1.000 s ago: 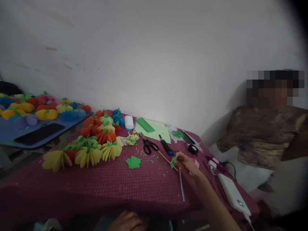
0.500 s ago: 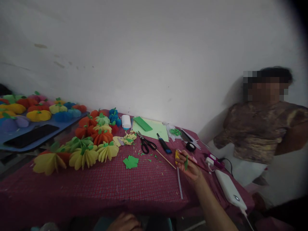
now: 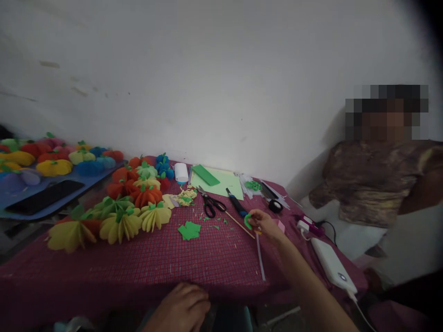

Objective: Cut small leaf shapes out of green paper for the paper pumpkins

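My right hand (image 3: 262, 224) is over the right part of the table, its fingers pinching a small curled green paper piece (image 3: 248, 222). A little yellow shows under those fingers, too small to name. At the front edge of the table is my left hand (image 3: 187, 306), back upward, its fingers curled together with nothing visible in them. Left of my right hand are a thin wooden stick (image 3: 239, 224), a blue and black utility knife (image 3: 236, 203) and black-handled scissors (image 3: 210, 203). Flat green paper cutouts (image 3: 189, 230) lie mid-table.
Folded-paper pumpkins (image 3: 119, 226) crowd the table's left, with more on a blue side table (image 3: 41, 197) beside a black phone (image 3: 44, 196). Black tape (image 3: 275, 206), a pink block (image 3: 278, 225) and a white power bank (image 3: 333, 264) lie right. A person (image 3: 368, 184) is beyond.
My right hand has turned over and moved slightly left and up with the green paper piece; the red stick-like item by it no longer shows. My left hand has risen to the table edge.
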`<state>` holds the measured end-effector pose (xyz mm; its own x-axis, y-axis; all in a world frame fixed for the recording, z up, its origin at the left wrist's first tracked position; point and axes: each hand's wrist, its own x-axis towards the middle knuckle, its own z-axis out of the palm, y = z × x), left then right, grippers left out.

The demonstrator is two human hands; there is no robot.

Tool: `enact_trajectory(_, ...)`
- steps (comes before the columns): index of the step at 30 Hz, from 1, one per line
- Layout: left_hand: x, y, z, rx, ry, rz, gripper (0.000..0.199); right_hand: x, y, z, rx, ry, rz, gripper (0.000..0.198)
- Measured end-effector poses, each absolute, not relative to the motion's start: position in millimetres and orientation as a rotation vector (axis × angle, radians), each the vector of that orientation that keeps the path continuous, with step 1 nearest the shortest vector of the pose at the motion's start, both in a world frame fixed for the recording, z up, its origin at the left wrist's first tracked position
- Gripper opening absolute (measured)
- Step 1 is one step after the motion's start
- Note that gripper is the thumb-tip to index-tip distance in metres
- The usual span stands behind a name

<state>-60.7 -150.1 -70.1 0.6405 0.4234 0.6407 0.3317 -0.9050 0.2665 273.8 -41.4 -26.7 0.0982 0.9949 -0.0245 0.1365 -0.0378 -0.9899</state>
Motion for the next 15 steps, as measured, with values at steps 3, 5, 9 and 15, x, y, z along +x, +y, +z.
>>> enact_trajectory(3, -69.0, -131.0, -48.0, 2.705, 0.827, 1.143, 0.029, 282.6, -29.1, -31.3, -1.467, -1.242, 1.043, 0.027)
enact_trajectory(5, -73.6, -112.8, -42.5, 2.698, 0.978, 1.187, 0.03, 283.9, -22.5, -34.7, -1.527, -1.262, 1.038, 0.02)
enact_trajectory(9, -76.1, -76.9, -50.0, 2.647, 1.279, 1.164, 0.026, 280.3, -11.9, -39.2, -1.596, -1.287, 1.015, 0.027)
enact_trajectory(15, -73.5, -55.6, -71.8, 2.651, 1.289, 1.086, 0.028, 302.5, 1.0, -23.5, -1.533, -1.246, 0.8, 0.028)
